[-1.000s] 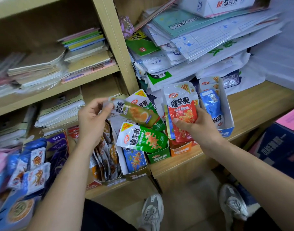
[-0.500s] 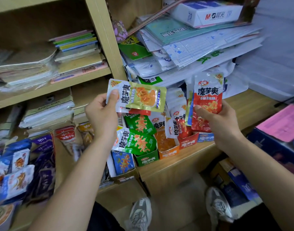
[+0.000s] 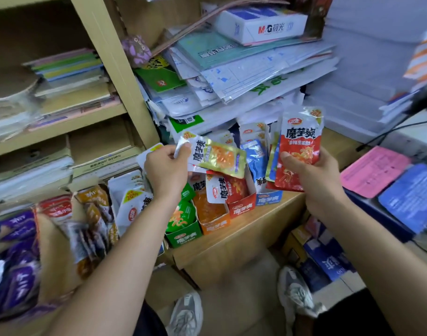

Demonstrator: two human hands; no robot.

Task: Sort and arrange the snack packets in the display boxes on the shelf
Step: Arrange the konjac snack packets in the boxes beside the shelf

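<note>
Holding, left hand (image 3: 167,170): my fingers are curled, pinching the left end of one yellow-green packet (image 3: 218,157), which lies sideways. White packet edges show behind it; I cannot count them.
Holding, right hand (image 3: 314,183): my thumb presses the front of one red packet (image 3: 300,151), which stands upright. The other fingers are hidden behind it. More packet edges fan out at its left; I cannot tell how many.
Display boxes: four, in a row on the tabletop (image 3: 256,229), touching side by side. From left to right they are the green box (image 3: 181,236), orange box (image 3: 214,225), red box (image 3: 242,209) and blue box (image 3: 268,198).
Packet position relative to the fingers: both held packets are raised above the row and clear of it. The yellow-green packet extends right from my left fingers, over the orange and red boxes. The red packet rises from my right fingers, beside the blue box.
Box contents: one red-and-white packet (image 3: 225,190) lies tilted across the red box. Blue packets (image 3: 254,157) stand in the blue box.
Other stock, left: white packets (image 3: 132,204), brown packets (image 3: 96,214) and purple packets (image 3: 18,238), too blurred to count.
Shoes: two, the left shoe (image 3: 185,314) and the right shoe (image 3: 297,294), on the floor below.
</note>
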